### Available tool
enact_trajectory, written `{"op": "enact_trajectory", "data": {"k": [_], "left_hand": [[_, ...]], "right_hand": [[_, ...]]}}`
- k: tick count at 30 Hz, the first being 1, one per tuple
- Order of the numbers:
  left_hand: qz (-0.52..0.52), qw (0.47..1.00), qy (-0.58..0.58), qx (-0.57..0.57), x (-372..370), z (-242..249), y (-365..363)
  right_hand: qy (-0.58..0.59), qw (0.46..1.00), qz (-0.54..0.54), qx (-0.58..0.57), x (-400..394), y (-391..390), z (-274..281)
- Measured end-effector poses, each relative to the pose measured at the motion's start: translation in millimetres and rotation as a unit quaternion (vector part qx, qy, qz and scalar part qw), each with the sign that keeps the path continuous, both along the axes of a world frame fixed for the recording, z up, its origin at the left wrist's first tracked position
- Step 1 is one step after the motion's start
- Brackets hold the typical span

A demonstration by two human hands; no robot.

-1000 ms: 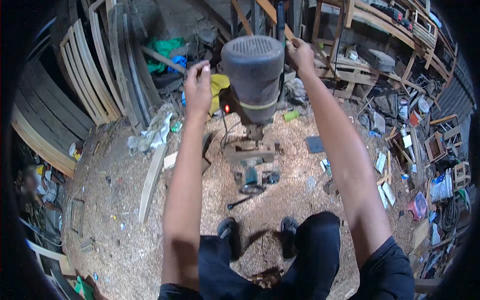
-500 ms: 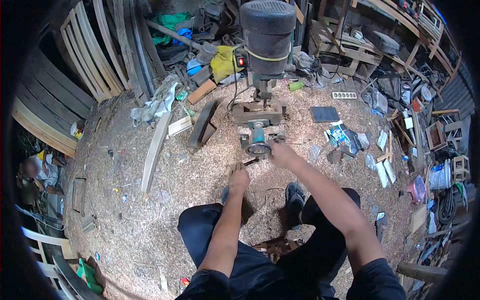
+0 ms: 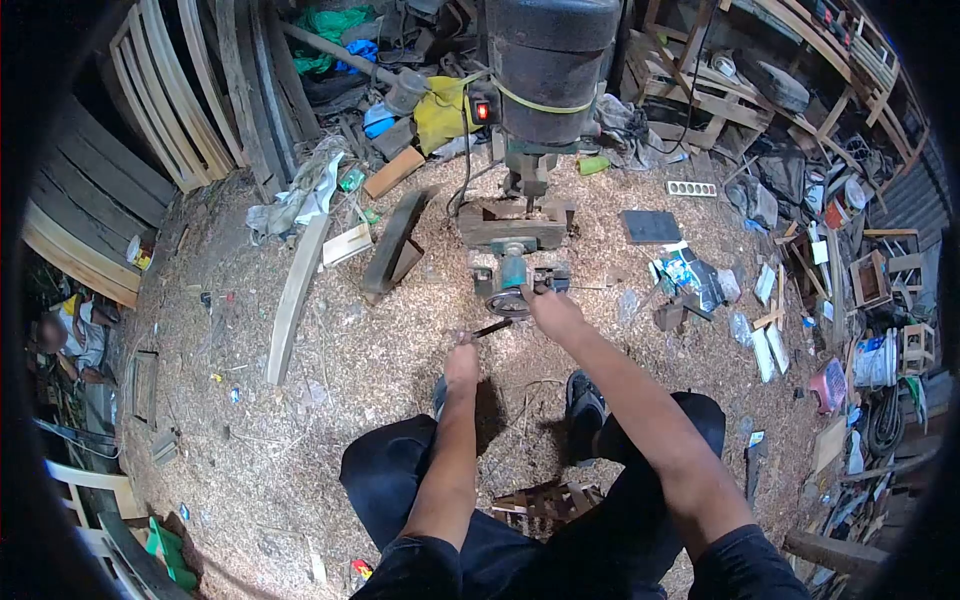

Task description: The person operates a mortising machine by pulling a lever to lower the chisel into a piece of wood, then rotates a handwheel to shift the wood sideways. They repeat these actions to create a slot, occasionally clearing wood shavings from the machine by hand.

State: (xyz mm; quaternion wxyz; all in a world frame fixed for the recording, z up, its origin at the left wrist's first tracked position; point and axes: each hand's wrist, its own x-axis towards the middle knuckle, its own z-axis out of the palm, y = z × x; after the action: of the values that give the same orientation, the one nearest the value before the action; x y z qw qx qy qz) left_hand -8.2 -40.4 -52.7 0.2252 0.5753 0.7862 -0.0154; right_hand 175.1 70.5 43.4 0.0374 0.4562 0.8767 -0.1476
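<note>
A drilling machine with a dark cylindrical motor stands at the top centre, its bit over a wooden piece held on the machine. Below that piece is a round handwheel. My right hand is closed on the right side of the handwheel. My left hand is closed round the end of a dark lever, which points toward the underside of the wheel. A red switch glows beside the motor.
Dark wood and a long pale board lie left of the machine. A dark flat plate and a power strip lie to the right. A person is at the far left. Wood shavings cover the floor.
My left hand has moved slightly down and left with the lever, which shows more now. My right hand has shifted slightly on the handwheel. The view has moved a little closer to the machine.
</note>
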Motion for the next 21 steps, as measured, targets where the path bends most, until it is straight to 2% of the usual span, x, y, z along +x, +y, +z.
{"op": "enact_trajectory", "data": {"k": [2, 5, 8, 10, 12, 13, 15, 17, 20, 21], "left_hand": [[-0.009, 0.999, 0.025, 0.043, -5.6, -28.4, -2.1], [0.022, 0.993, 0.023, 0.112, -7.2, -35.0, -1.2], [0.012, 0.995, -0.021, 0.092, -26.0, -75.1, 0.6], [0.047, 0.990, -0.037, 0.131, -21.9, -91.5, -3.6], [0.066, 0.990, -0.042, 0.120, -28.1, -89.2, -0.6], [0.053, 0.998, 0.001, 0.045, -30.7, -83.3, 1.0], [0.068, 0.994, -0.047, 0.074, -30.6, -72.6, 2.1], [0.061, 0.991, -0.065, 0.105, -37.2, -99.9, -0.9], [-0.001, 0.998, -0.039, 0.051, -48.6, -121.8, 5.6], [0.045, 0.981, -0.093, 0.164, -45.0, -137.2, 0.1]], "right_hand": [[-0.023, 1.000, -0.002, -0.008, -1.5, -2.4, 10.2], [-0.022, 1.000, -0.002, -0.004, -4.3, -1.8, 14.5], [-0.005, 0.999, 0.002, 0.043, -6.2, 8.0, 6.5], [-0.004, 0.999, -0.001, 0.036, -2.1, 0.4, -6.0], [-0.001, 1.000, -0.017, 0.003, -4.6, -0.8, -7.6], [0.001, 1.000, -0.023, -0.001, -7.8, 5.7, -2.5], [0.004, 1.000, -0.025, 0.000, -8.5, 5.5, 3.4], [-0.010, 1.000, -0.019, -0.009, -7.7, 6.7, -0.4], [0.011, 0.999, 0.008, 0.039, -7.3, 7.4, -10.2], [0.020, 0.998, 0.009, 0.060, -8.0, 8.5, -20.7]]}}
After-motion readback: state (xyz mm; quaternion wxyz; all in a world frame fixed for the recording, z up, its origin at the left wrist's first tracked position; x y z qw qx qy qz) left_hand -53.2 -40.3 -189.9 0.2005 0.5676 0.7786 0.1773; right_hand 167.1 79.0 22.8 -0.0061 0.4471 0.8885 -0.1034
